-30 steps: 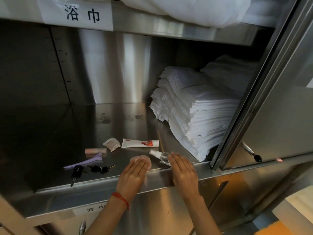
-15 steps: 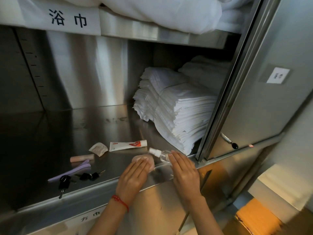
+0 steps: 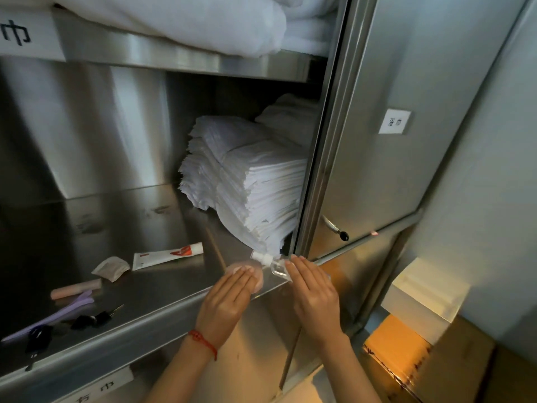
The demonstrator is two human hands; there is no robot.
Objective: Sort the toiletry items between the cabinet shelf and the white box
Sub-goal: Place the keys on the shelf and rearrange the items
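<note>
Head view looks down on a steel cabinet shelf [image 3: 162,216] whose front edge carries the toiletry items. A small clear spray bottle [image 3: 271,264] with a white cap lies tilted at that edge, just below the stack of folded white towels [image 3: 250,181]. The right hand [image 3: 313,295] lies over the bottle's body, fingers straight and pressed together, touching it; whether they curl round it I cannot tell. Just left of the bottle sits a round pink puff [image 3: 255,276], with the left hand [image 3: 226,303] resting flat on it, fingers straight and close together. A red string bracelet [image 3: 203,340] circles the left wrist.

Left of the puff along the shelf lie a white toothpaste tube [image 3: 168,255] with red print, a small beige sachet [image 3: 112,269], a pink stick [image 3: 77,288], a lilac hair clip [image 3: 49,317] and black-headed keys [image 3: 90,319].

Right of the towels stands the cabinet's steel door [image 3: 377,141], bearing a small label and a lever handle [image 3: 335,228]. Further right and lower, near the wall, a white box [image 3: 424,301] sits on a brown cardboard carton [image 3: 453,362]. Above the towels, an upper shelf holds bulky white linen [image 3: 203,21].
</note>
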